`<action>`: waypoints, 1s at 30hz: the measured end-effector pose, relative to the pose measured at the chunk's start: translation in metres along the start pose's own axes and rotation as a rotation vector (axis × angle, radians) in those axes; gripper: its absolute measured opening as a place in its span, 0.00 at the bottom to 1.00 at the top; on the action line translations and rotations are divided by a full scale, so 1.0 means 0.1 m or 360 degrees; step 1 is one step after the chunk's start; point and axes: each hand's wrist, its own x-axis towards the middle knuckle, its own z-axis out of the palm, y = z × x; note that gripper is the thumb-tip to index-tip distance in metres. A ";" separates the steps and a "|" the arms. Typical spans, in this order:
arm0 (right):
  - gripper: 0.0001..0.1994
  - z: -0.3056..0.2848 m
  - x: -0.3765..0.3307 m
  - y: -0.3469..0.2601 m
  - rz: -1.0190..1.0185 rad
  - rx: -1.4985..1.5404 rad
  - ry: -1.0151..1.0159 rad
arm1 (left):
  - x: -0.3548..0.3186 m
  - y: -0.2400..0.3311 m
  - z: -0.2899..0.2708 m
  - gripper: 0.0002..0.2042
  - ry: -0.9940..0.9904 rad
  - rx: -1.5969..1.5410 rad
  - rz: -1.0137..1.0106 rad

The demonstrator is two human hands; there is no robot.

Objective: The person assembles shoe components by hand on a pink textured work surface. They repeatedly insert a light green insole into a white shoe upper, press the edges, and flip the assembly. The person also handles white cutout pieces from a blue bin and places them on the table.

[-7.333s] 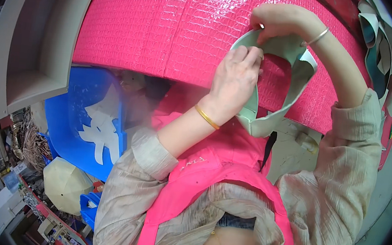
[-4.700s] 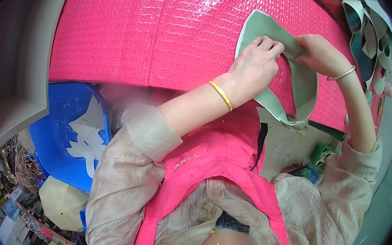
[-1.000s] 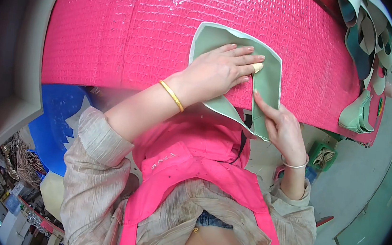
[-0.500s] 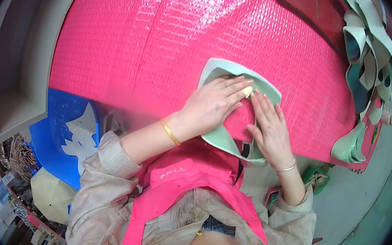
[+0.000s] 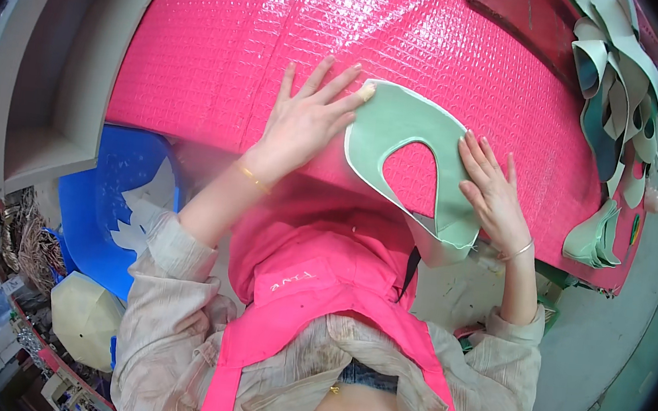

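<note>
A pale green shoe upper (image 5: 402, 117) with a white edge and a large oval cut-out lies spread on the pink table covering, its lower end hanging over the near edge. My left hand (image 5: 303, 126) is open at its left side, fingers spread over the covering. The wrapped fingertip and the thumb are at the piece's rim. On the right side my right hand (image 5: 494, 187) rests with outstretched fingers, their tips on the green edge. Neither hand is closed round the piece.
A stack of similar green and white pieces (image 5: 620, 92) drapes at the far right, and a smaller folded green bundle (image 5: 594, 237) sits at the right corner. A dark red board (image 5: 524, 29) lies at the back. Left are a grey shelf box (image 5: 61, 81) and a blue chair (image 5: 95, 213).
The shoe upper has gone from curled, inner side up, to spread with its green face up. My left hand has moved left and spread its fingers; my right hand has shifted slightly right.
</note>
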 end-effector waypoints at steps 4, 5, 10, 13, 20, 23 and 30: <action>0.26 -0.29 -0.12 -0.90 -0.0343 0.0207 0.0031 | 0.10 -0.09 -0.03 0.21 0.0019 -0.0644 -0.0180; 0.26 -0.18 -0.13 -0.99 -0.0411 0.0430 -0.0099 | 0.12 -0.11 -0.02 0.21 0.0043 -0.0895 -0.0228; 0.22 -0.53 -0.05 -0.67 -0.0105 0.1331 0.0546 | 0.13 -0.06 -0.27 0.24 0.0532 -0.3119 -0.0247; 0.20 -0.51 0.29 -0.29 0.0210 0.2283 0.0371 | 0.30 0.01 -0.15 0.20 0.0174 -0.3373 -0.0350; 0.11 -0.42 0.76 -0.80 0.0190 0.0971 0.0554 | 0.43 0.12 -0.26 0.12 0.0310 -0.3152 -0.0812; 0.12 -0.30 0.88 -0.90 0.0048 0.0737 0.0263 | 0.54 0.04 -0.30 0.12 0.0324 -0.3168 -0.0808; 0.16 -0.19 1.16 -1.19 0.0164 0.0892 0.0615 | 0.67 0.16 -0.37 0.09 0.1033 -0.2928 -0.0807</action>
